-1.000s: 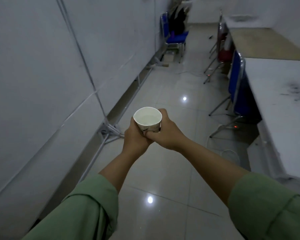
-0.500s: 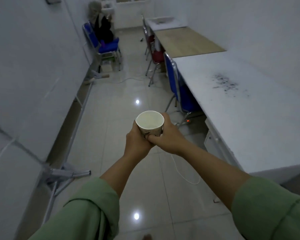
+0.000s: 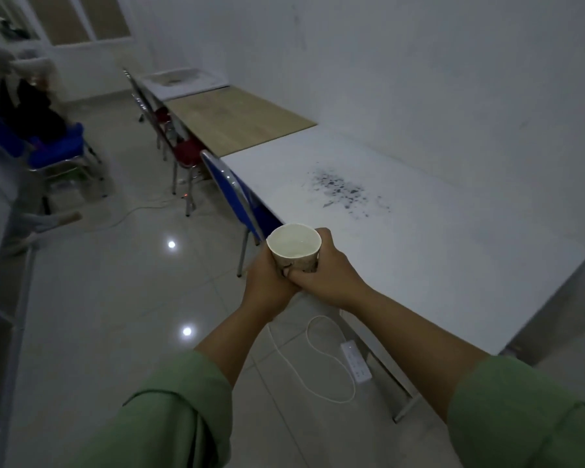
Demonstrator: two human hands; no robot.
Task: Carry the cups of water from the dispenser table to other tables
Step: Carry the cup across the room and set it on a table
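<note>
A white paper cup (image 3: pixel 294 244) with water in it sits upright in both of my hands, out in front of me. My left hand (image 3: pixel 267 285) cups its left side and bottom. My right hand (image 3: pixel 328 275) wraps around its right side. The cup hangs over the near left edge of a long white table (image 3: pixel 436 251) that has a patch of dark specks on its top. Both arms wear green sleeves.
A blue chair (image 3: pixel 237 201) is tucked at the white table. Behind it stand a wooden-topped table (image 3: pixel 237 119) with a red chair (image 3: pixel 186 153). A white power strip (image 3: pixel 355 361) and looped cable lie on the tiled floor under the table. Another blue chair (image 3: pixel 54 146) stands far left.
My view has swung right from the left wall toward the white table. The cup, still held in both hands, now sits over the table's edge instead of over the floor.
</note>
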